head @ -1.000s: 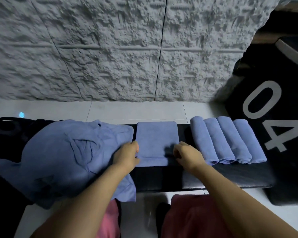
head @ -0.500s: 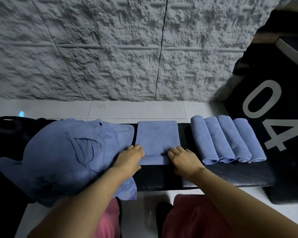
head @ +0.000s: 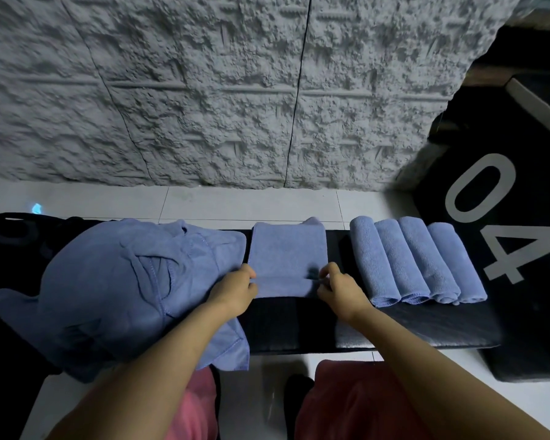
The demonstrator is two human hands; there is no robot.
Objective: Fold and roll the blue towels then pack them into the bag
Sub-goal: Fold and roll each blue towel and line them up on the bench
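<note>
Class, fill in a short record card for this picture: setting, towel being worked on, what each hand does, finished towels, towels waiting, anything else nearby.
Setting: black bench in front of a rough grey wall
Being worked on: folded towel, flat, mid-bench
Hands: left hand pinches its near left corner; right hand pinches its near right corner
Finished: four rolled towels, side by side, right of the folded one
Waiting: loose heap of blue towels, left, hanging over the bench's near edge
Nearby: black object marked 04, far right
</note>
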